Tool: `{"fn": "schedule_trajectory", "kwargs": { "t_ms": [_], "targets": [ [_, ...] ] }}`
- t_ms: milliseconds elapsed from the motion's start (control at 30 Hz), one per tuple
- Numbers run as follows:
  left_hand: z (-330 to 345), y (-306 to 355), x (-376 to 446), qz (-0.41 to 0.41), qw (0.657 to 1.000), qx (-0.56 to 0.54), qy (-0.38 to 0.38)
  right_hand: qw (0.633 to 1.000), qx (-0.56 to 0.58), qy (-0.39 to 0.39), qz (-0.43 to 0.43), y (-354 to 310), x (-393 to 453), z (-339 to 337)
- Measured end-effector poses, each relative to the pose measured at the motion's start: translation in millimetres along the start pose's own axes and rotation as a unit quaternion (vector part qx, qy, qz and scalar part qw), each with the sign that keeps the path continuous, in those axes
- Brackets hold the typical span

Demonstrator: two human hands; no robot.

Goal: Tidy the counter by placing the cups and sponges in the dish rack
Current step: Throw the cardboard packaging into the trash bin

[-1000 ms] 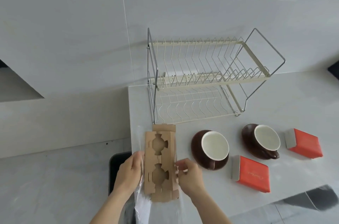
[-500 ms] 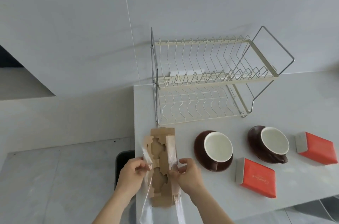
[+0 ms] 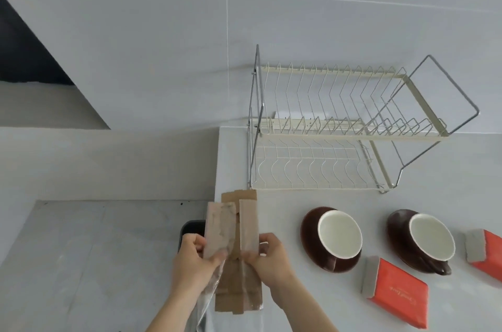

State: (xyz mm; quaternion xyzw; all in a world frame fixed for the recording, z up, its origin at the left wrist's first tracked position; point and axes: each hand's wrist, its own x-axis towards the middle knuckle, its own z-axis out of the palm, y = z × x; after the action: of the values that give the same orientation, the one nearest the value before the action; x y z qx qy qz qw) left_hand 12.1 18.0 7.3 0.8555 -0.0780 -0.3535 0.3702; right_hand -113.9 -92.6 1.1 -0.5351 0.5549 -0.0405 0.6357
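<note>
Both hands, left hand [image 3: 191,258] and right hand [image 3: 271,257], have their fingers closed on a cardboard insert [image 3: 236,244] in thin plastic film. On the table [image 3: 298,304], at 3 o'clock from them, two cups [image 3: 339,235] and the sponges [image 3: 395,293] wait below the dish rack [image 3: 339,136]. Cups look heavy, fragile; take the handle. Sponges seem light, soft.

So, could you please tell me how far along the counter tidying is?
Nothing is racked yet: the cream wire dish rack is empty. Both hands, left and right, grip a folded brown cardboard insert. Two brown cups and two orange sponges remain on the counter.
</note>
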Motion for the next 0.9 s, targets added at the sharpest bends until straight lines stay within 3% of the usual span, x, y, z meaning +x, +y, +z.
{"fn": "schedule_trajectory", "kwargs": {
  "t_ms": [267, 567, 900],
  "targets": [
    [-59, -55, 26, -0.042, 0.997, -0.060, -0.024, 0.999, -0.014, -0.034, 0.011, -9, 4, 78],
    [-113, -111, 76, -0.133, 0.989, -0.068, 0.017, 0.990, -0.138, -0.020, 0.018, -13, 34, 177],
    [-91, -163, 132, -0.138, 0.990, 0.024, -0.030, 0.955, -0.251, 0.006, 0.154, 22, 96, 216]
  ]
}}
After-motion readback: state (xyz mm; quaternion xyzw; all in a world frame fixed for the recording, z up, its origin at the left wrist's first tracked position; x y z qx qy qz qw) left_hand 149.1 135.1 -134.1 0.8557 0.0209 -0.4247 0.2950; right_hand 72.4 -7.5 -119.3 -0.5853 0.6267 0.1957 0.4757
